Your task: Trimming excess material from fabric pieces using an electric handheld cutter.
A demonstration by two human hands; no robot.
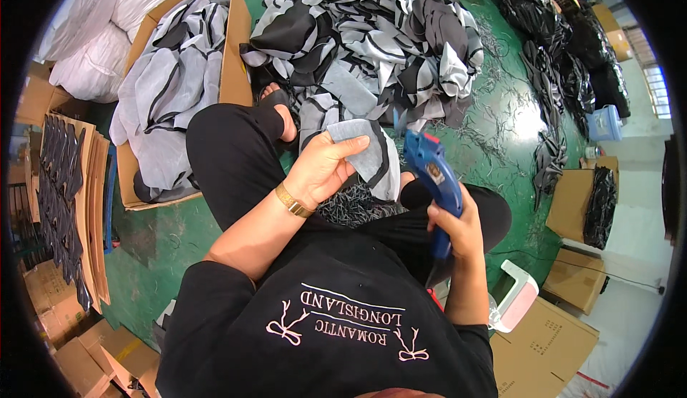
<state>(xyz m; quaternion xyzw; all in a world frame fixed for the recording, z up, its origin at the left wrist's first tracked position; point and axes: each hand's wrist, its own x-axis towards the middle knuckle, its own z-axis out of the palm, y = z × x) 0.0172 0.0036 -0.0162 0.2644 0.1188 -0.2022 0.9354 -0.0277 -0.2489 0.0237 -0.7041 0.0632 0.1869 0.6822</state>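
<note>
My left hand [325, 169] is closed on a grey fabric piece [366, 156] with a black band, its thumb lying on top. The piece hangs to the right of the fingers, above my lap. In my right hand [458, 223] is a blue handheld electric cutter [434, 168], with fingers wrapped round its handle. The cutter's head points away from me and stands just right of the fabric, apart from it. Dark trimmed scraps [351, 206] lie in a heap between my legs, below the fabric.
A large pile of grey and black fabric pieces [372, 33] lies ahead on the green floor [504, 158], with thin scraps strewn about. A cardboard box [235, 55] of similar pieces stands left. Black plastic bags [590, 33] and cartons [572, 201] line the right side.
</note>
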